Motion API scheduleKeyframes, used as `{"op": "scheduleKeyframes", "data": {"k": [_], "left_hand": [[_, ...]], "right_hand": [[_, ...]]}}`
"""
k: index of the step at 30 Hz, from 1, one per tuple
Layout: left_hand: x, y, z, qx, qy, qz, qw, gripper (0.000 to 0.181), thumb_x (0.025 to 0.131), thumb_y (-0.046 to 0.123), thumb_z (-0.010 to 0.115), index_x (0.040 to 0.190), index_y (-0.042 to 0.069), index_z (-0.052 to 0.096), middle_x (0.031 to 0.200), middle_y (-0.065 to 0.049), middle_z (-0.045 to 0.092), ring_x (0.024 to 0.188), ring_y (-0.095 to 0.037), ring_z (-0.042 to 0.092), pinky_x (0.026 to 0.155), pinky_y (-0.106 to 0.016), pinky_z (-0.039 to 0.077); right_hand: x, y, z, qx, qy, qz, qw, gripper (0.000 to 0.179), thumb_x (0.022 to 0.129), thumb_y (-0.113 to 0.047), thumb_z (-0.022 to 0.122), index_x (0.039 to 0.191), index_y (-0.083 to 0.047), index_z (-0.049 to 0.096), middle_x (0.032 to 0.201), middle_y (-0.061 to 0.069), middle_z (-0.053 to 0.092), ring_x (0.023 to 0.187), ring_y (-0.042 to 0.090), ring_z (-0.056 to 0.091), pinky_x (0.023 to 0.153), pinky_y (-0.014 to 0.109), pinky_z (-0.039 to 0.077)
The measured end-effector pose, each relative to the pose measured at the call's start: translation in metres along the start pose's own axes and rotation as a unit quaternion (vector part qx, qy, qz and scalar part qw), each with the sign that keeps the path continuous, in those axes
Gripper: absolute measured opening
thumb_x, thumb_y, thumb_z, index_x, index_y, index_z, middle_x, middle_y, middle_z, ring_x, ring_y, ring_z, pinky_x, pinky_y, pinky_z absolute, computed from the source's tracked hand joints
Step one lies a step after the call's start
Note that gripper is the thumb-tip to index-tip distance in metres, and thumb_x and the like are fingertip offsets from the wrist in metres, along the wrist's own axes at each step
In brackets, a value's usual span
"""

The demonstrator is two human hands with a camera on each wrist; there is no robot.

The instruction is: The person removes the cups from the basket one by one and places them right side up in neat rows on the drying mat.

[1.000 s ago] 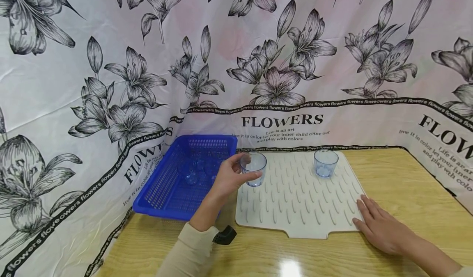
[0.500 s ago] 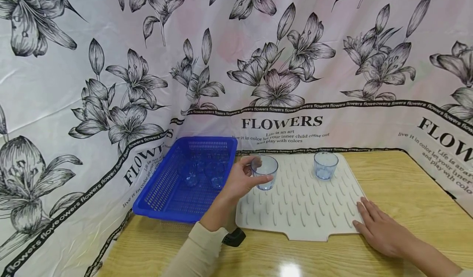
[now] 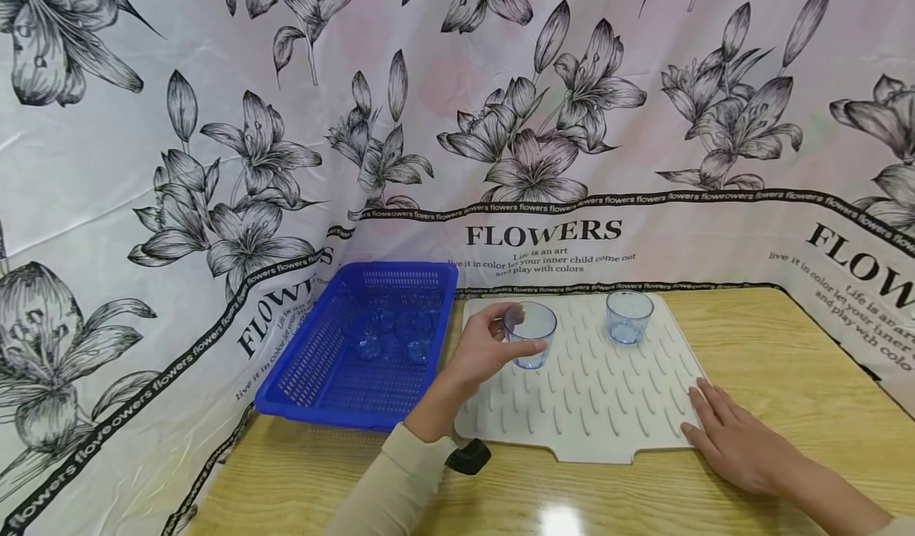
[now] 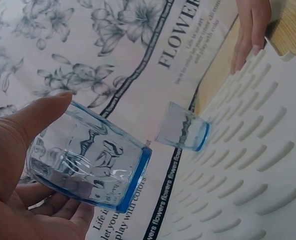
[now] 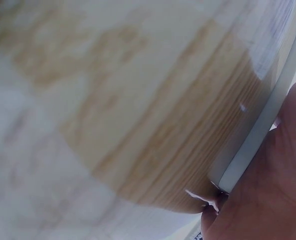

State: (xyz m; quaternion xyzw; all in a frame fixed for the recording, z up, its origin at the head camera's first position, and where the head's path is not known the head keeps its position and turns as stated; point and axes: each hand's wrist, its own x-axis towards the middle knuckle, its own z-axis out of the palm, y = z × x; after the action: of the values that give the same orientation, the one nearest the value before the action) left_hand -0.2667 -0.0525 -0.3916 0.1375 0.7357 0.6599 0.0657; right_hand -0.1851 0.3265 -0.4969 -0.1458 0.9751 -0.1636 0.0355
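Observation:
My left hand (image 3: pixel 486 352) grips a clear bluish drinking glass (image 3: pixel 530 334) between thumb and fingers, rim up, over the left part of a white draining mat (image 3: pixel 586 409). In the left wrist view this glass (image 4: pixel 88 155) hangs above the ridged mat, apart from it. A second, similar glass (image 3: pixel 629 318) stands upright on the mat's far right part. My right hand (image 3: pixel 739 439) lies with extended fingers at the mat's right edge, fingertips touching it. The right wrist view shows part of that hand (image 5: pixel 272 175) against the mat's edge (image 5: pixel 257 135).
A blue plastic basket (image 3: pixel 336 397) with several glasses (image 3: pixel 418 337) inside stands left of the mat. The wooden table (image 3: pixel 515 496) carries everything. A white curtain (image 3: pixel 400 234) with a flower print hangs behind and at the left.
My left hand has moved right with the glass, away from the basket and further over the mat. The right hand and the standing glass stay where they were.

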Motion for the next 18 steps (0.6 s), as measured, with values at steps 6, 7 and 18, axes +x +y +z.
{"op": "scheduleKeyframes", "data": {"k": [6, 7, 18], "left_hand": [[0.004, -0.002, 0.009, -0.008, -0.005, -0.003, 1.0000, 0.066, 0.080, 0.013, 0.089, 0.139, 0.012, 0.060, 0.127, 0.001, 0.066, 0.132, -0.023, 0.057, 0.106, -0.040, 0.049], [0.004, -0.002, 0.011, -0.009, -0.006, -0.004, 0.9999, 0.066, 0.080, 0.013, 0.090, 0.139, 0.013, 0.060, 0.127, 0.001, 0.066, 0.132, -0.022, 0.057, 0.106, -0.040, 0.049], [0.008, -0.003, 0.021, -0.014, -0.026, -0.020, 0.9994, 0.075, 0.081, 0.012, 0.088, 0.147, 0.011, 0.053, 0.136, -0.001, 0.061, 0.139, -0.022, 0.051, 0.107, -0.040, 0.049]], "right_hand": [[0.001, 0.000, 0.000, -0.004, -0.001, -0.003, 1.0000, 0.072, 0.110, -0.040, 0.044, 0.150, 0.019, 0.030, 0.159, 0.041, 0.020, 0.145, 0.059, 0.020, 0.113, 0.070, 0.022], [0.002, 0.000, 0.000, -0.005, -0.002, -0.002, 1.0000, 0.073, 0.110, -0.040, 0.044, 0.150, 0.019, 0.030, 0.159, 0.041, 0.020, 0.145, 0.059, 0.020, 0.113, 0.070, 0.023], [0.003, 0.002, -0.002, -0.003, -0.002, -0.004, 1.0000, 0.073, 0.110, -0.040, 0.044, 0.151, 0.019, 0.030, 0.159, 0.040, 0.020, 0.145, 0.059, 0.019, 0.112, 0.070, 0.024]]}}
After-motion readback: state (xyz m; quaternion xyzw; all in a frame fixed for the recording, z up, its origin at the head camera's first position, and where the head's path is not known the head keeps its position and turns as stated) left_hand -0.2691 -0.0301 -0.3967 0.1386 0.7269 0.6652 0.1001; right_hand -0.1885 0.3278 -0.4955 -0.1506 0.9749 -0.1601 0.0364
